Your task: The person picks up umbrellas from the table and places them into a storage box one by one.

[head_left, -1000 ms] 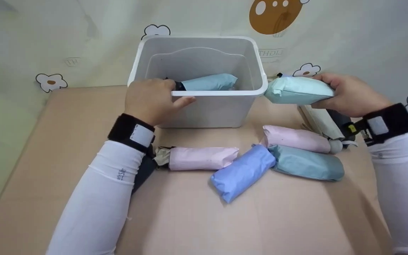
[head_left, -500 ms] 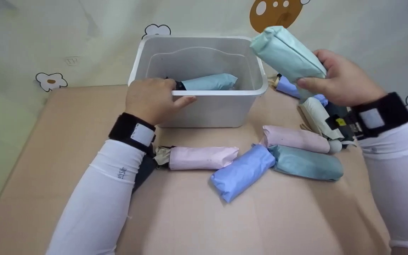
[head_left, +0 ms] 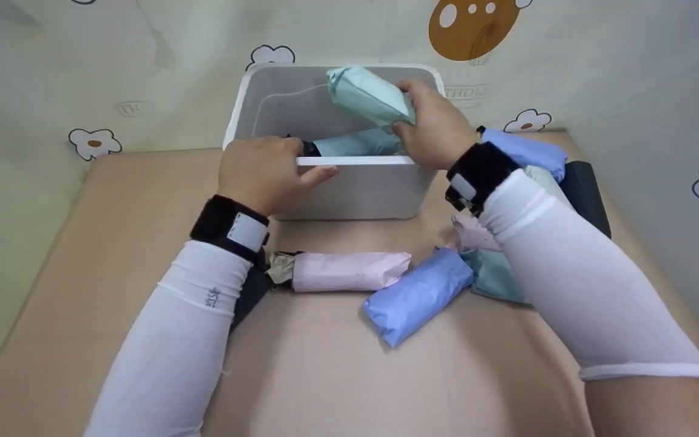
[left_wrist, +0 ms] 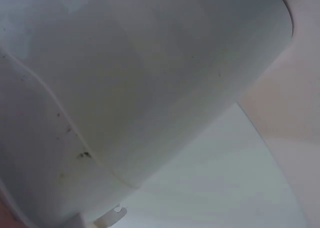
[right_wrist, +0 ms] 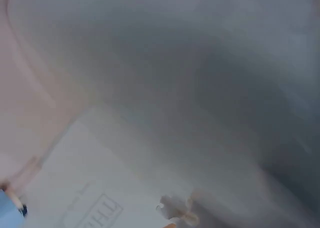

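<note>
A white plastic bin (head_left: 349, 188) stands at the back of the table. My left hand (head_left: 261, 173) grips its front rim, fingers over the edge and thumb outside. My right hand (head_left: 437, 127) holds a mint-green folded umbrella (head_left: 368, 97) by one end, tilted above the bin's opening. Inside the bin, below it, lies a light-blue folded umbrella (head_left: 355, 144) with a black end; its right end is partly hidden. The left wrist view shows the bin wall (left_wrist: 150, 88) up close. In the right wrist view the grey bin wall (right_wrist: 165, 88) is blurred.
In front of the bin lie a pink umbrella (head_left: 349, 271), a blue one (head_left: 419, 297) and a teal one (head_left: 495, 276). Farther right are another blue umbrella (head_left: 528, 152) and a dark one (head_left: 589, 194). My right arm partly covers several. A patterned cloth (head_left: 161, 73) hangs behind.
My right hand has lifted the mint-green umbrella from the bin's right side and carried it left over the opening. The left hand stays on the rim.
</note>
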{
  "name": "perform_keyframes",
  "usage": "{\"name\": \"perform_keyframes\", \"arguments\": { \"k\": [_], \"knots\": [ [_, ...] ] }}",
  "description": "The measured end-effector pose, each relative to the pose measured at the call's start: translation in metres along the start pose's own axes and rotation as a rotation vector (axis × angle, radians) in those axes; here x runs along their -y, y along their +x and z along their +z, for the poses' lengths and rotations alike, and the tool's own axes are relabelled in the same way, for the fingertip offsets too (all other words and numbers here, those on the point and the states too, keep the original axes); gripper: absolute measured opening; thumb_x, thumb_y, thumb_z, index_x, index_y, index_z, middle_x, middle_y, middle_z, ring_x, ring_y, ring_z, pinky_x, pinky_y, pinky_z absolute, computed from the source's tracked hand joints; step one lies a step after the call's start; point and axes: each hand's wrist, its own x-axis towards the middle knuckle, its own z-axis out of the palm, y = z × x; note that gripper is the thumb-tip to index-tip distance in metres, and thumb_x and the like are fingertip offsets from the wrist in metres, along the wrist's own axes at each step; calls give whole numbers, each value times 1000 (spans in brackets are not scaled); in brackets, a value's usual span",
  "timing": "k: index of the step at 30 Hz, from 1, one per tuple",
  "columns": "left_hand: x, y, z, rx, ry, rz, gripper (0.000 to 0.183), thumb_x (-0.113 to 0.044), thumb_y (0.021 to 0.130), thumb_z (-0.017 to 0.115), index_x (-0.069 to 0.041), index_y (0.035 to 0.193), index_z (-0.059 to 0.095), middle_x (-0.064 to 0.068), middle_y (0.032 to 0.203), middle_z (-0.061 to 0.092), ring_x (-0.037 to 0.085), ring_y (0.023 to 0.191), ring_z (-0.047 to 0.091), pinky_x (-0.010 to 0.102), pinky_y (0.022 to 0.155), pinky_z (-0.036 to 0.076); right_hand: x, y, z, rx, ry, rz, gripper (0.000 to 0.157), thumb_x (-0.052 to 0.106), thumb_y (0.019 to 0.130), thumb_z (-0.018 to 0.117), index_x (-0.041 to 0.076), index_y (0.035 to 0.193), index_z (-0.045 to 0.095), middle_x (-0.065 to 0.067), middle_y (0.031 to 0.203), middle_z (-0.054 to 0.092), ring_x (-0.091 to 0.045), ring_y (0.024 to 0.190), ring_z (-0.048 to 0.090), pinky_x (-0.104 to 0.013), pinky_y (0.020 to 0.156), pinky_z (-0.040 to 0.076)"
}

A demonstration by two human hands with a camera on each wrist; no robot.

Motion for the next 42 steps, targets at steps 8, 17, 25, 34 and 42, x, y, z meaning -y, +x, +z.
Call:
{"name": "perform_keyframes", "arguments": {
  "k": [8,17,25,34,42],
  "knots": [
    [2,-2,2,10,16,-12,87,-88,91,42,-8,110,73,12,89,71,37,82,70,54,71,54,5,12,9,105,-92,33,57,20,108,52,10,161,33,-13,156,49,-28,137,52,-47,122,38],
    [4,-4,3,8,2,-5,87,-87,92,44,-7,110,73,13,88,71,37,79,69,54,68,53,7,16,11,195,-200,73,59,21,110,43,12,166,27,-16,165,39,-30,143,45,-48,125,34],
    [2,-2,3,-5,-6,-8,83,-86,91,47,-8,107,73,12,86,70,36,77,68,53,67,53,7,16,11,202,-218,59,57,21,110,40,11,165,31,-17,167,37,-31,142,46,-48,123,36],
    [0,-2,2,-16,5,-3,84,-86,90,47,-8,107,73,13,84,70,38,76,68,54,67,53,4,14,10,202,-196,47,50,22,112,42,7,159,42,-16,162,46,-29,144,48,-48,125,35],
    [-1,-1,1,-13,-1,-1,84,-87,91,46,-8,105,72,11,82,67,35,72,64,52,65,51,4,11,9,162,-159,55,47,21,111,44,8,156,48,-16,153,56,-30,133,57,-48,120,42]
  ]
}}
